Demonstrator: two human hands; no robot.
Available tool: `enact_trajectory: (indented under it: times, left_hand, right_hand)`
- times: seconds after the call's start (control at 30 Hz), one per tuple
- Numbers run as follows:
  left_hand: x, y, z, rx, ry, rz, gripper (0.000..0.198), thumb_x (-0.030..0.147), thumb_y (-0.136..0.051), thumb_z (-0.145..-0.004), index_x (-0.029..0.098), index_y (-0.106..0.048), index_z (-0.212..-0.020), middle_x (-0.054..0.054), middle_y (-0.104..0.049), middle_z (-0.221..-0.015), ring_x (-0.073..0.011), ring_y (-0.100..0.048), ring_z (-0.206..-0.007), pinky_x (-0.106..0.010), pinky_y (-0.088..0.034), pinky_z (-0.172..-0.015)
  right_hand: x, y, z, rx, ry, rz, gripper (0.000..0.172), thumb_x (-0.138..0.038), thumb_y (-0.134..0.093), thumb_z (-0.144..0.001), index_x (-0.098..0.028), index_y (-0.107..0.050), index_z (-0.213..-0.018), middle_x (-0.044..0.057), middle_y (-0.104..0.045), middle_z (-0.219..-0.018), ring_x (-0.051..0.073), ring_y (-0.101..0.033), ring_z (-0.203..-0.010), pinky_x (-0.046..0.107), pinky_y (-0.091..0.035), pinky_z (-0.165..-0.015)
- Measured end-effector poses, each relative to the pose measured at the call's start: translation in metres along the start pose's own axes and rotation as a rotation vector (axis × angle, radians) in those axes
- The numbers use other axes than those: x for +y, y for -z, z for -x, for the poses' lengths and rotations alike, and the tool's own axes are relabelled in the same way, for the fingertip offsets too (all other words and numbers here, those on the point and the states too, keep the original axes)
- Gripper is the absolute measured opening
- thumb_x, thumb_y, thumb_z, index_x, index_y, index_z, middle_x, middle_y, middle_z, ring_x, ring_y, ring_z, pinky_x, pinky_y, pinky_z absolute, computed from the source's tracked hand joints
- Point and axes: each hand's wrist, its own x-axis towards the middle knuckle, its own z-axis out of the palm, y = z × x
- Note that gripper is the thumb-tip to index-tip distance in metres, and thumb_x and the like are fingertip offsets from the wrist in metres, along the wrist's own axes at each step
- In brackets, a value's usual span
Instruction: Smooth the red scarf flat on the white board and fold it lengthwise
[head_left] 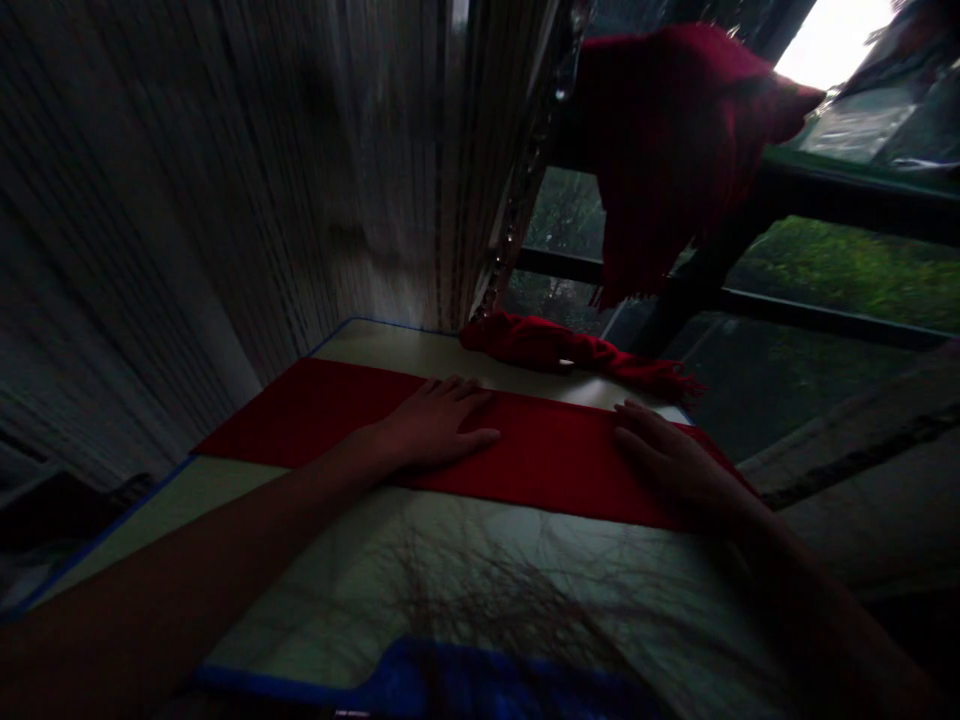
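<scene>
Closest in, a blue edge [450, 680] borders the glossy table [465, 590], which reflects bare branches. Past it, a long flat red cloth [315, 410] lies across the table from left to right. The left hand [435, 425] rests palm down on the middle of the cloth, fingers straight and spread, gripping nothing. The right hand [667, 455] lies flat on its right end, fingers also extended. A bunched red scarf [540, 342] sits at the far edge, near the string curtain [300, 180]. A dark red garment [660, 140] hangs by the window.
</scene>
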Motion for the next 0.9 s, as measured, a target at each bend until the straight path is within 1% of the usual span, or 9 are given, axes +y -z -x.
enact_trajectory:
  times: [0.07,0.13,0.33,0.4,0.5,0.57,0.67,0.8,0.9]
  left_hand:
    - [0.000,0.000,0.000,0.004,-0.007,-0.003,0.080,0.073,-0.035,-0.102,0.023,-0.035,-0.164,-0.009,-0.028,-0.173,-0.0335,-0.025,-0.159,-0.052,-0.019,-0.129]
    - [0.000,0.000,0.000,0.002,-0.006,-0.004,0.079,0.073,-0.035,-0.102,0.023,-0.035,-0.164,-0.009,-0.028,-0.173,-0.0336,-0.025,-0.159,-0.052,-0.019,-0.129]
    - [-0.001,0.000,0.000,-0.009,-0.004,-0.012,0.080,0.074,-0.034,-0.103,0.023,-0.033,-0.165,-0.010,-0.026,-0.173,-0.0329,-0.024,-0.159,-0.050,-0.019,-0.129]
    - [-0.001,0.000,0.001,-0.007,-0.005,-0.013,0.080,0.074,-0.033,-0.102,0.024,-0.033,-0.165,-0.010,-0.026,-0.173,-0.0328,-0.024,-0.159,-0.050,-0.019,-0.129]
    - [0.000,0.001,0.002,-0.013,-0.001,-0.009,0.080,0.074,-0.033,-0.103,0.024,-0.033,-0.165,-0.009,-0.026,-0.173,-0.0325,-0.024,-0.159,-0.050,-0.020,-0.129]
    - [0.002,0.002,0.003,-0.022,0.004,-0.001,0.079,0.073,-0.032,-0.103,0.024,-0.032,-0.165,-0.009,-0.025,-0.173,-0.0326,-0.022,-0.160,-0.051,-0.018,-0.129]
    - [0.002,0.003,0.004,-0.021,0.001,0.011,0.080,0.074,-0.032,-0.103,0.024,-0.031,-0.165,-0.009,-0.025,-0.174,-0.0333,-0.021,-0.160,-0.053,-0.017,-0.129]
    - [0.001,0.001,0.003,-0.007,-0.002,0.011,0.080,0.075,-0.032,-0.102,0.026,-0.032,-0.165,-0.008,-0.026,-0.173,-0.0322,-0.022,-0.160,-0.052,-0.017,-0.128]
    - [0.000,0.001,0.003,-0.007,-0.006,0.010,0.080,0.075,-0.032,-0.102,0.026,-0.032,-0.165,-0.008,-0.026,-0.173,-0.0317,-0.022,-0.160,-0.051,-0.017,-0.128]
  right_hand:
    - [0.002,-0.001,-0.001,0.016,0.010,-0.014,0.066,-0.063,-0.047,-0.096,-0.025,-0.054,-0.149,0.010,-0.044,-0.167,0.032,-0.041,-0.153,0.053,-0.030,-0.128]
    - [0.005,-0.003,-0.002,0.026,0.035,-0.019,0.065,-0.064,-0.048,-0.095,-0.027,-0.055,-0.148,0.010,-0.047,-0.165,0.033,-0.044,-0.151,0.055,-0.033,-0.127]
    - [0.016,-0.008,-0.007,0.024,0.095,0.022,0.062,-0.061,-0.047,-0.097,-0.025,-0.057,-0.145,0.014,-0.048,-0.163,0.034,-0.049,-0.148,0.055,-0.036,-0.125]
    - [0.019,-0.008,-0.008,0.039,0.117,0.054,0.060,-0.061,-0.045,-0.098,-0.026,-0.057,-0.145,0.014,-0.048,-0.164,0.034,-0.047,-0.149,0.057,-0.034,-0.126]
    - [0.019,-0.008,-0.007,0.050,0.140,0.102,0.061,-0.059,-0.042,-0.100,-0.026,-0.053,-0.150,0.014,-0.043,-0.166,0.037,-0.040,-0.153,0.064,-0.027,-0.126]
    - [0.015,-0.008,-0.006,0.029,0.141,0.129,0.064,-0.059,-0.039,-0.101,-0.025,-0.048,-0.155,0.013,-0.039,-0.169,0.037,-0.033,-0.156,0.067,-0.022,-0.126]
    - [0.007,-0.008,-0.005,-0.031,0.124,0.159,0.068,-0.060,-0.035,-0.102,-0.025,-0.042,-0.159,0.012,-0.034,-0.171,0.032,-0.024,-0.159,0.064,-0.019,-0.128]
    - [0.001,-0.010,-0.005,-0.084,0.113,0.167,0.068,-0.063,-0.034,-0.102,-0.028,-0.040,-0.160,0.009,-0.034,-0.171,0.031,-0.022,-0.160,0.063,-0.020,-0.128]
    - [0.002,-0.011,-0.006,-0.085,0.113,0.181,0.070,-0.062,-0.031,-0.103,-0.025,-0.039,-0.161,0.011,-0.033,-0.171,0.029,-0.023,-0.160,0.058,-0.019,-0.129]
